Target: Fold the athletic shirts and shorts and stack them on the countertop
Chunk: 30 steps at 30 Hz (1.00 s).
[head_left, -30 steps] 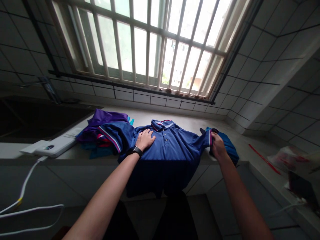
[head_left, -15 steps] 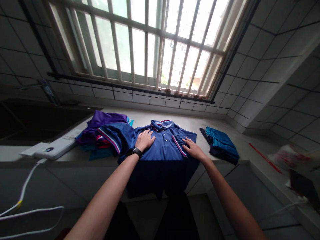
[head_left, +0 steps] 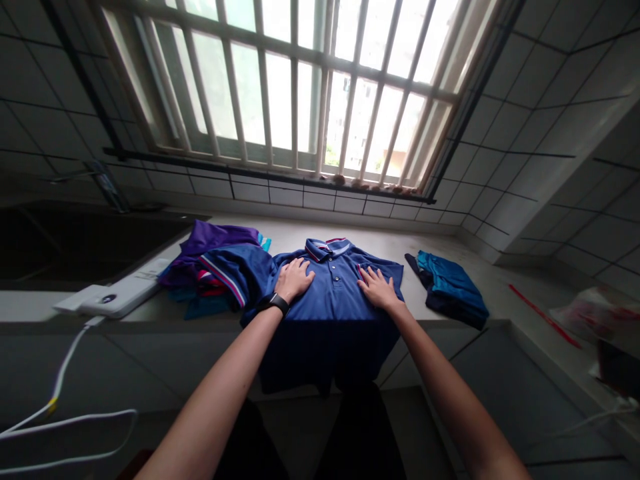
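Observation:
A navy polo shirt (head_left: 325, 300) lies front up on the counter, its striped collar toward the window and its lower part hanging over the front edge. My left hand (head_left: 294, 279) rests flat on the chest, left of the buttons, fingers stretched out. On the other side my right hand (head_left: 379, 288) lies with spread fingers over the sleeve, which is folded inward across the shirt; the hand covers most of its striped cuff. The other sleeve, with a striped cuff, reaches left onto a heap of purple and teal clothes (head_left: 215, 235).
Folded teal and dark clothes (head_left: 447, 283) lie to the right. At left are a white power bank (head_left: 120, 297) with a cable (head_left: 67, 363) and a dark sink (head_left: 75, 247). A red strip (head_left: 544, 315) and a plastic bag (head_left: 590, 310) lie far right. Behind is a barred window (head_left: 300, 100).
My right hand has slid inward over the folded sleeve and now covers most of its cuff stripe. My left hand stays in place on the shirt. The view has shifted slightly.

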{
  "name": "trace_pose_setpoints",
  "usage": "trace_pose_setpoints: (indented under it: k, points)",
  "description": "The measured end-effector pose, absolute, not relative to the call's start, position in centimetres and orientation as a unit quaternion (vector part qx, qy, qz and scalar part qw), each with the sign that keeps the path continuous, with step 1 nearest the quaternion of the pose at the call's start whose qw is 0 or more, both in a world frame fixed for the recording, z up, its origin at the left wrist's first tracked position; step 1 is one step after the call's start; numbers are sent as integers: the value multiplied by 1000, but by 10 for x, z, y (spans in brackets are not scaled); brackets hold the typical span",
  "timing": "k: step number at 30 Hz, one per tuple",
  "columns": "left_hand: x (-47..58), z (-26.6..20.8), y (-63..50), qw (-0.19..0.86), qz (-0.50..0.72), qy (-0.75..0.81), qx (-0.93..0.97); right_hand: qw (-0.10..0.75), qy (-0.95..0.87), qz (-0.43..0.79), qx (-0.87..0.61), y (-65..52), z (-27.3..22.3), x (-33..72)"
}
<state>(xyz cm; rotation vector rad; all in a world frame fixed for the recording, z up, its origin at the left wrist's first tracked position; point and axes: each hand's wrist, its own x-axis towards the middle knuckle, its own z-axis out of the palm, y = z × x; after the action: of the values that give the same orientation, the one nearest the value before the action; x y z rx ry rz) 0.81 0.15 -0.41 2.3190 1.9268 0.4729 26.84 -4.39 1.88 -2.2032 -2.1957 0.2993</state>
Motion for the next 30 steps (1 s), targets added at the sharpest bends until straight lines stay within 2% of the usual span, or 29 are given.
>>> trace_pose_setpoints:
  k: [8, 12, 17, 22, 25, 28, 30]
  points:
    - [6, -8, 4, 25, 159, 629, 761, 56, -668, 85, -737, -34, 6, 277]
    - [14, 0, -7, -30, 154, 626, 764, 63, -667, 81, -738, -37, 4, 275]
    - [22, 35, -36, -146, 170, 586, 779, 59, -677, 79, -729, -38, 4, 277]
    - [-43, 90, -59, -168, 226, 726, 628, 77, -675, 86, -729, -37, 3, 277]
    - [-104, 111, -61, -113, 184, 814, 539, 92, -673, 89, -729, -37, 2, 275]
    - [-146, 118, -56, 34, 166, 791, 588, 107, -675, 90, -724, -39, 0, 274]
    - [-155, 120, -53, 67, 198, 755, 622, 116, -678, 86, -721, -40, -1, 275]
